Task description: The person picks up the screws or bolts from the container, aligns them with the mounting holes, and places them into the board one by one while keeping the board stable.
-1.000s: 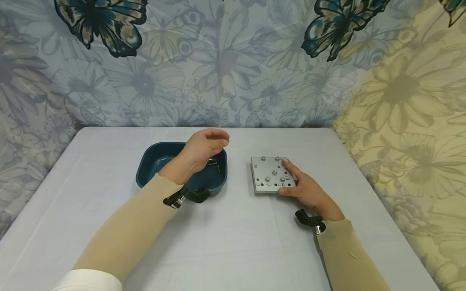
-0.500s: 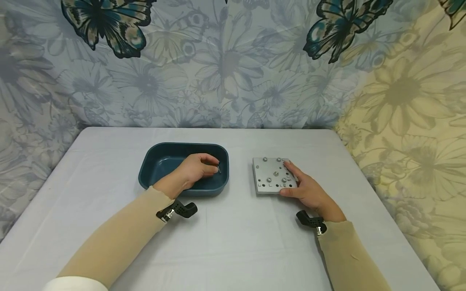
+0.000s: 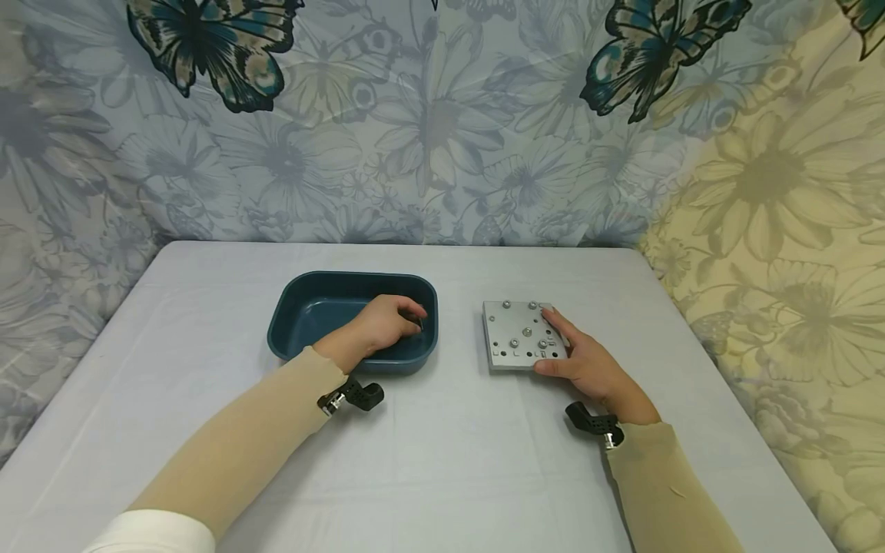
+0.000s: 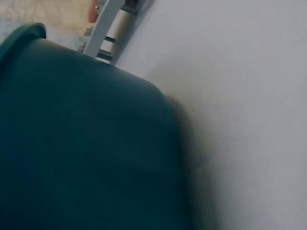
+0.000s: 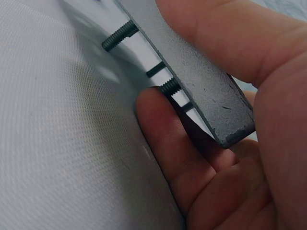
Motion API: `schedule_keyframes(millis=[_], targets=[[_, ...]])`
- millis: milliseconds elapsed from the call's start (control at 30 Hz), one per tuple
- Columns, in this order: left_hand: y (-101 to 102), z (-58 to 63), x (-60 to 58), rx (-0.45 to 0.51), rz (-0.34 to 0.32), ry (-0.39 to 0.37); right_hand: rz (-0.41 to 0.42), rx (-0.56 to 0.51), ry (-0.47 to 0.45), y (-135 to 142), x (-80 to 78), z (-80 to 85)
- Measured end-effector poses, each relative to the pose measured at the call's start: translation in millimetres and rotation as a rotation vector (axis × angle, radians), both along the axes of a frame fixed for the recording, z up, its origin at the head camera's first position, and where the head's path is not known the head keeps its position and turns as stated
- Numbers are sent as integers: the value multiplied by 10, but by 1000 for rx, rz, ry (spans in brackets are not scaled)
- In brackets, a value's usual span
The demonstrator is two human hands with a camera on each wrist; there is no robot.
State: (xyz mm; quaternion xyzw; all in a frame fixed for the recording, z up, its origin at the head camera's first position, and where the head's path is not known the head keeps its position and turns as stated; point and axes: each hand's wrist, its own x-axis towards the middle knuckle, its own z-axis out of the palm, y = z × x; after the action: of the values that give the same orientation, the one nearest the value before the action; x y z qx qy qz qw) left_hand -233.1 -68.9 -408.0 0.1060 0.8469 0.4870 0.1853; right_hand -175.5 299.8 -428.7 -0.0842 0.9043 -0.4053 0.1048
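My left hand reaches into the right part of a dark teal plastic bin, with thumb and forefinger bent towards each other. A small thin metal piece shows right at the fingertips; I cannot tell whether they pinch it. The left wrist view shows mainly the bin's outer wall. My right hand grips a square silver metal plate by its right side, thumb along the near edge. Several bolts stand in the plate's holes. Seen from the right wrist, threaded bolt ends stick out underneath, and one finger lies below the plate.
A white cloth covers the table, and bin and plate sit side by side on it with a gap between. Behind the table hangs a flower and butterfly backdrop. Each wrist wears a black camera mount.
My left hand has come down from above the bin's far right rim into the bin, to where an L-shaped metal piece lay. The right hand keeps its hold on the plate.
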Motion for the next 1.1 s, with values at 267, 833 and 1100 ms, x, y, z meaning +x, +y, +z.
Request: schedule_keyframes(millis=[267, 833, 1100], targets=[[30, -24, -36, -212, -143, 171, -2, -3, 0, 6, -6, -4], [59, -28, -59, -409, -281, 342, -8, -23, -7, -12, 2, 1], [51, 2, -61, -433, -279, 345, -4, -9, 0, -8, -8, -5]])
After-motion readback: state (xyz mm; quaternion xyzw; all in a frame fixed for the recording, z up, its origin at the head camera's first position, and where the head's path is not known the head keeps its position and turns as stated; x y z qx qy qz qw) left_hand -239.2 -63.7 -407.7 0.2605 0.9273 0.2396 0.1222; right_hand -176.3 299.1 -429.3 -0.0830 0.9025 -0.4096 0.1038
